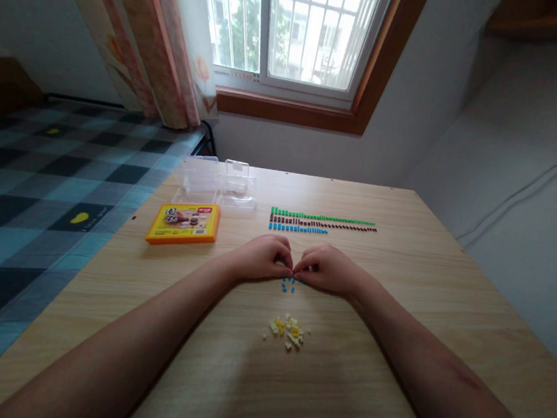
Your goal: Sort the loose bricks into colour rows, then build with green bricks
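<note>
My left hand (264, 256) and my right hand (328, 268) meet knuckle to knuckle at the middle of the wooden table (398, 303), both with fingers curled in a pinch. Tiny blue bricks (290, 284) lie just under the fingertips; what each pinch holds is too small to make out. Nearer to me sits a small heap of yellow and cream bricks (287, 329). Beyond my hands run three neat rows of bricks: green (322, 217), dark brown (324, 225) and blue (299, 229).
An orange and yellow box (183, 223) lies at the left of the table, with an open clear plastic case (217, 185) behind it. A bed with a blue checked cover (33, 194) adjoins the table's left edge. Window and curtain stand behind.
</note>
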`<state>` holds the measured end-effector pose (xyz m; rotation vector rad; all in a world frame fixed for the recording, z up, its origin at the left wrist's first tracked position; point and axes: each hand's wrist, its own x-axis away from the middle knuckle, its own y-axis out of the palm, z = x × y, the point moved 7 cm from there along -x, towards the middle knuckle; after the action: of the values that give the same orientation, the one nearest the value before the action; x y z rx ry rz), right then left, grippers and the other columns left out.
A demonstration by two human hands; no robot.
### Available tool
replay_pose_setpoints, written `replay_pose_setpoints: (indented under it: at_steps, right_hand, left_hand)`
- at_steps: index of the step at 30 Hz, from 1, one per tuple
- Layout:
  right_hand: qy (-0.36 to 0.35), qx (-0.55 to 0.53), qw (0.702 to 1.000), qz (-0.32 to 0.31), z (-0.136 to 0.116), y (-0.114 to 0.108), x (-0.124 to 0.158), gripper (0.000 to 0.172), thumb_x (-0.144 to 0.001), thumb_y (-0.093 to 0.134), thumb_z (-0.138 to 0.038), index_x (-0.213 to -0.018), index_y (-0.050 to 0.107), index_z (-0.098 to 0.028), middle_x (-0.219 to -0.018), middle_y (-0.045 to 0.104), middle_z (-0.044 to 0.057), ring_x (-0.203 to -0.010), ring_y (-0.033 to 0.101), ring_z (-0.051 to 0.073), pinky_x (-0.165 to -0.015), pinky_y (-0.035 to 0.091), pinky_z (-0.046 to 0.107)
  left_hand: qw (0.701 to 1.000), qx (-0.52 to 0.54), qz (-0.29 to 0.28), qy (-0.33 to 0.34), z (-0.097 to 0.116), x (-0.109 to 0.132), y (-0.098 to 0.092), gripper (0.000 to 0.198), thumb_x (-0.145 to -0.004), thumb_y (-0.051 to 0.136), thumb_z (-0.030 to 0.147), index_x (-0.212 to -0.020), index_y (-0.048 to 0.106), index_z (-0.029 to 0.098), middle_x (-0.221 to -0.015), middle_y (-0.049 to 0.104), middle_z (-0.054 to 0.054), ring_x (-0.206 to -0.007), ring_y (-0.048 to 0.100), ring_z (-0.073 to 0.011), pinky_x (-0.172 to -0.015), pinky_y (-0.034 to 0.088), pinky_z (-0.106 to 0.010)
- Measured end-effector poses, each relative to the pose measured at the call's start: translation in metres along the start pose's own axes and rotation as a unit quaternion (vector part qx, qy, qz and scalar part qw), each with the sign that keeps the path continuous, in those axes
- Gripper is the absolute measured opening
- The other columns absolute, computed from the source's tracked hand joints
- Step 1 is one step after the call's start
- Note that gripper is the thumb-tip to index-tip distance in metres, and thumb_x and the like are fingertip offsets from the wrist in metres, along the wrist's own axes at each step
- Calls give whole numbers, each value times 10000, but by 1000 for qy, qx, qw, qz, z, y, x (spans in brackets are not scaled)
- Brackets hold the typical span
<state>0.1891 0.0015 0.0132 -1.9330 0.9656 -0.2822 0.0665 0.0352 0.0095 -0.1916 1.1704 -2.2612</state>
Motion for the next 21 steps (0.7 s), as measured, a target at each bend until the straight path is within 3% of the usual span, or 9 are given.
replay_pose_setpoints:
  at_steps: [13,21]
  right_hand:
    - [66,69,993,72,23,-23,8,127,-859,686,-176,-870,806,-215,-806,739,19,-688,615,133,-672,442,247]
    - [61,65,994,64,20,-21,7,122,-855,681,-176,-860,797,-213,-794,732,18,-688,615,136,-673,446,251]
  left_hand:
    - [999,-33,16,31,4,1,-2,147,-834,684,162,-884,812,213,-891,709,-28,-786,637,-138,-762,485,-265]
    - [997,-65,21,31,11,3,-5,144,-829,660,148,-850,790,206,-898,716,-34,-800,643,-146,-763,488,-271]
